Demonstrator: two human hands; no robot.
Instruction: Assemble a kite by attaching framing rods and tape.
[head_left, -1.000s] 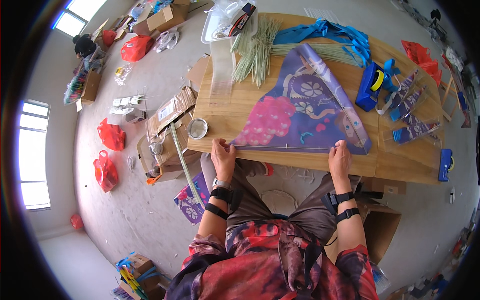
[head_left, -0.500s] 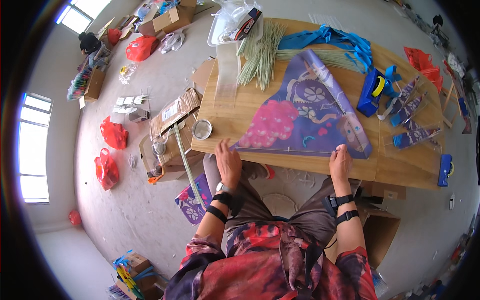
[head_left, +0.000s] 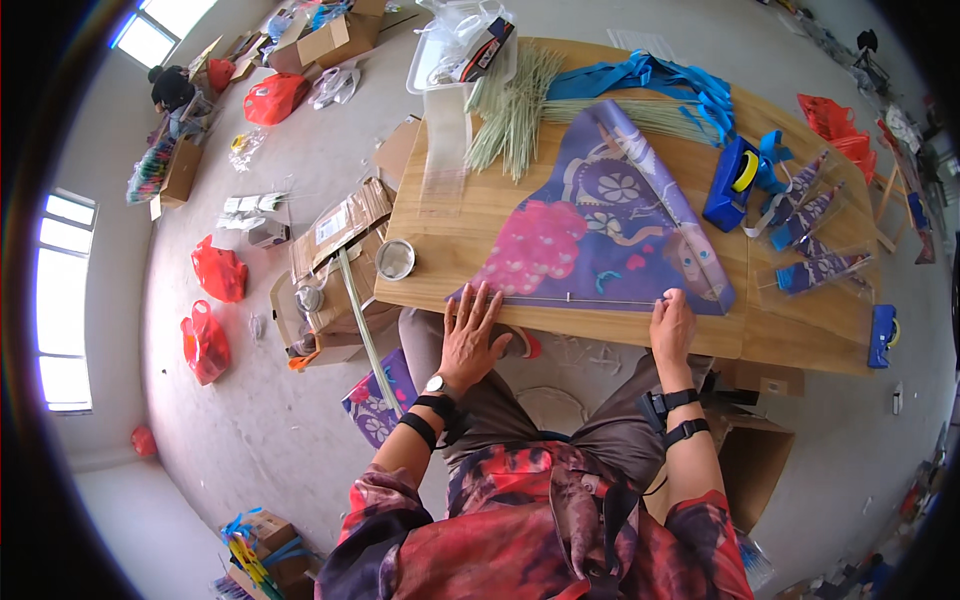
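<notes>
A purple printed sheet [head_left: 620,240] with pink and white patterns lies on the wooden table [head_left: 440,250], its right side folded over. Along its near edge runs a thin pale rod [head_left: 600,301] with a small light piece standing at its middle. My left hand [head_left: 470,335] rests flat with fingers spread on the sheet's left corner. At the rod's right end, my right hand [head_left: 673,325] is closed in a pinch, apparently on the rod; the fingertips hide the exact grip.
Bundles of thin sticks [head_left: 515,120] and blue ribbon [head_left: 650,75] lie at the table's far side. A blue tape dispenser [head_left: 731,185] and packed purple pieces [head_left: 822,270] are to the right. A round tin [head_left: 395,260] stands at the left edge, near an open carton [head_left: 330,310].
My left hand has gone from bent fingers beside the sheet's left corner to lying flat and spread on it. My right hand stays at the rod's right end. The view has shifted slightly.
</notes>
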